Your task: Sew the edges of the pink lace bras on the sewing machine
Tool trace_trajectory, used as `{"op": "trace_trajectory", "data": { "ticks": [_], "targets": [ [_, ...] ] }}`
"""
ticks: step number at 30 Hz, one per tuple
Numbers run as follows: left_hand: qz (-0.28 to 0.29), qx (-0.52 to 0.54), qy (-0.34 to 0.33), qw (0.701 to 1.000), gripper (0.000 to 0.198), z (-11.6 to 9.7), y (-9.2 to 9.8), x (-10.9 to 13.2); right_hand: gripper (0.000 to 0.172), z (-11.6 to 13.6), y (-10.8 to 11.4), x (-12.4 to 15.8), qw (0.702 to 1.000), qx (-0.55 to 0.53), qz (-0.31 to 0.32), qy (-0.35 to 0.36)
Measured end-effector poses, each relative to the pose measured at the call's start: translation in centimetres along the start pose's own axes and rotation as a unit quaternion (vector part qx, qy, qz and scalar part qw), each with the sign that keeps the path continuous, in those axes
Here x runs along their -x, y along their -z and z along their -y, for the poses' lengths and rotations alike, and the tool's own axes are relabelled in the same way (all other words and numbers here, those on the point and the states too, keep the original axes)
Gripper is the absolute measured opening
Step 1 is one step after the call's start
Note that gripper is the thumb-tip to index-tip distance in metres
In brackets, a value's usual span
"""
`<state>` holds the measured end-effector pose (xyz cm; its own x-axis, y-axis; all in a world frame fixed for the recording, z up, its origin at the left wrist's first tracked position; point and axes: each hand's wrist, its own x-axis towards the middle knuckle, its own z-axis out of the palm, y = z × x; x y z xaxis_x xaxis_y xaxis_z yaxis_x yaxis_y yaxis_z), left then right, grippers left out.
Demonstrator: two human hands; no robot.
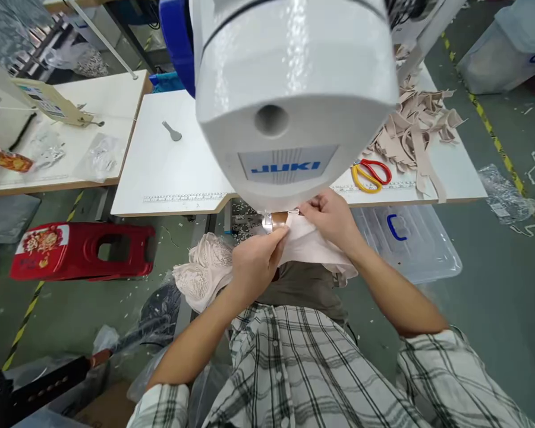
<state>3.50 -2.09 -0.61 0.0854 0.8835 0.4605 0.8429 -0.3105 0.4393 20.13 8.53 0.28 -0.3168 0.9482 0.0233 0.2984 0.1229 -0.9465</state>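
hands: two, both bunched up close together right under the machine head
left hand (256, 260): fingers curled shut, pinching the near edge of the pale pink fabric piece (314, 246)
right hand (332, 215): curled too, gripping the same piece from the far side
fabric piece: just one, held between both hands, the rest drooping toward the lap
sewing machine (289, 89): one white JUKI, its head hides the needle
lace pile (205, 273): one heap, just left of the left hand
scissors (371, 174): red and yellow handles on the white table (169, 166), can't tell if one pair or two
beige strips (414, 128): one loose heap behind the scissors
red stool (80, 249): one, on the floor, well off left
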Motion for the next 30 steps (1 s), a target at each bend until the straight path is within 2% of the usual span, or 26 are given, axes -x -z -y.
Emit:
{"op": "trace_trajectory", "data": {
  "ticks": [4, 9, 15, 19, 25, 30],
  "targets": [
    [-0.017, -0.081, -0.028, 0.996, 0.033, 0.7, 0.0, -0.7, 0.009, 0.3, -0.1, -1.6, 0.997, 0.059, 0.019, 0.044],
    [-0.019, -0.107, -0.033, 0.994, 0.03, 1.1, 0.3, -1.2, 0.005, 0.9, -0.3, -2.4, 0.994, 0.089, 0.023, 0.064],
    [0.021, -0.108, -0.012, 0.994, 0.033, 1.6, 0.5, -1.3, 0.024, 0.5, -0.5, -3.1, 0.991, 0.118, 0.03, 0.055],
    [0.034, -0.098, -0.004, 0.995, 0.034, 1.6, 0.6, -1.4, 0.029, -0.4, -0.8, -3.4, 0.994, 0.1, 0.036, 0.037],
    [0.009, -0.111, -0.035, 0.993, 0.032, 1.7, 0.5, -1.4, 0.023, -1.2, -1.0, -3.4, 0.996, 0.074, 0.03, 0.04],
    [0.013, -0.117, -0.04, 0.992, 0.032, 1.6, 0.6, -1.4, 0.013, -1.1, -1.0, -3.3, 0.995, 0.081, 0.026, 0.044]
  ]
}}
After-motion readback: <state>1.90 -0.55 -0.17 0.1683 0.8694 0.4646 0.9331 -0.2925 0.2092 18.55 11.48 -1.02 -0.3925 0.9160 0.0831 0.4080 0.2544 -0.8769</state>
